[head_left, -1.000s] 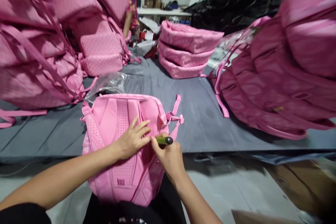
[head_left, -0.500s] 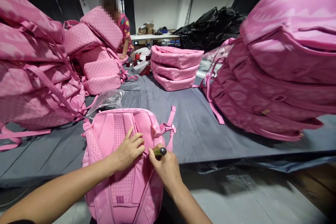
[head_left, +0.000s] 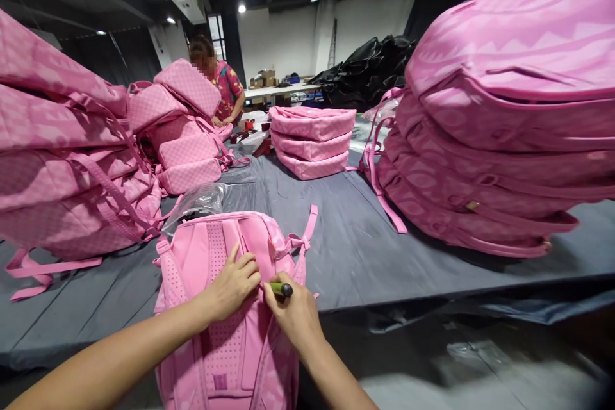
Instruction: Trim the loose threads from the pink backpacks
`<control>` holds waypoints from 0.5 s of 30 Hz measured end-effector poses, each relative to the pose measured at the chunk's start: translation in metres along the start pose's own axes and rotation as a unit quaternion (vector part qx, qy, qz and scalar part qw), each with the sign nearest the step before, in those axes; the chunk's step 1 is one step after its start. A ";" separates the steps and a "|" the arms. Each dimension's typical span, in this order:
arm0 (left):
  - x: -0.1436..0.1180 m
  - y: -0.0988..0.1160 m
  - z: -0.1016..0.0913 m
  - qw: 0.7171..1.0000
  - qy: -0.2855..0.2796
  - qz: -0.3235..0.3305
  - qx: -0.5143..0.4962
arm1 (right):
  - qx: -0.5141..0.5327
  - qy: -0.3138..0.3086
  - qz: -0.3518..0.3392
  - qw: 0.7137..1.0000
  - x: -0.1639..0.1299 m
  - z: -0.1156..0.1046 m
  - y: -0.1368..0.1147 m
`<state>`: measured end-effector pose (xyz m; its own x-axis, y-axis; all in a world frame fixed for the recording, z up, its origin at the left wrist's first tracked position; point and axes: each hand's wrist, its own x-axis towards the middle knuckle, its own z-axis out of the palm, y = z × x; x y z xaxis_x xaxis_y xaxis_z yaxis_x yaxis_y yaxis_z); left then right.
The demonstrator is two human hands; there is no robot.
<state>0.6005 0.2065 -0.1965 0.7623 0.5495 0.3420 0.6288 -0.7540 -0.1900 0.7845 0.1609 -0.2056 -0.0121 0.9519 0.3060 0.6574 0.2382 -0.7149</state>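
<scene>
A pink backpack (head_left: 192, 359) leans against the near edge of the table with its straps and perforated back panel facing me. My left hand (head_left: 236, 285) lies on the panel, one finger raised apart, the others bent against the fabric beside a seam; its thumb is hidden. Close to its fingertips, my right hand (head_left: 295, 311) is closed around a short green tool with a round black end (head_left: 281, 289). The tool's working tip is hidden at the fabric, so I cannot tell its kind.
Tall stacks of pink backpacks stand at left (head_left: 62, 173) and right (head_left: 494, 141). Folded pink pieces (head_left: 312, 147) are piled mid-table on the grey cloth (head_left: 355, 256). Clear plastic (head_left: 202, 198) lies behind the backpack. A co-worker (head_left: 230, 90) stands at the far side.
The view has tilted up, showing more ceiling. My right hand and the green tool have shifted slightly left, closer to my left hand. My left hand keeps its place on the backpack.
</scene>
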 end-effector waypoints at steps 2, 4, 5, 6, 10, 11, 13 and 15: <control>0.000 0.000 0.000 1.000 -0.004 -0.001 0.002 | -0.025 0.006 0.008 1.000 0.001 0.001 0.000; 0.001 0.000 -0.001 1.000 -0.007 -0.002 0.001 | -0.011 0.012 0.003 1.000 0.001 0.002 0.001; 0.001 0.000 -0.002 1.000 -0.009 -0.004 0.004 | -0.004 0.012 -0.002 1.000 0.001 0.003 0.002; 0.002 0.000 -0.003 1.000 -0.013 -0.005 0.011 | -0.006 0.011 -0.004 1.000 0.000 0.003 0.002; 0.009 -0.002 -0.009 0.998 -0.045 0.011 0.053 | -0.023 0.023 -0.010 0.999 -0.001 0.003 0.002; 0.012 -0.002 -0.011 0.996 -0.056 0.017 0.060 | -0.021 0.022 -0.017 0.999 -0.001 0.003 0.002; 0.017 -0.003 -0.017 0.994 -0.086 0.030 0.065 | -0.039 0.015 -0.020 0.999 -0.003 0.000 0.000; 0.023 -0.004 -0.026 0.991 -0.115 0.044 0.059 | -0.060 0.015 -0.007 0.998 -0.007 -0.006 -0.001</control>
<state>0.6114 0.2130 -0.1639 0.8210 0.5615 0.1034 0.5619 -0.7626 -0.3205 0.7883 0.1524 -0.2029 -0.0015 0.9420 0.3357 0.7426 0.2259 -0.6305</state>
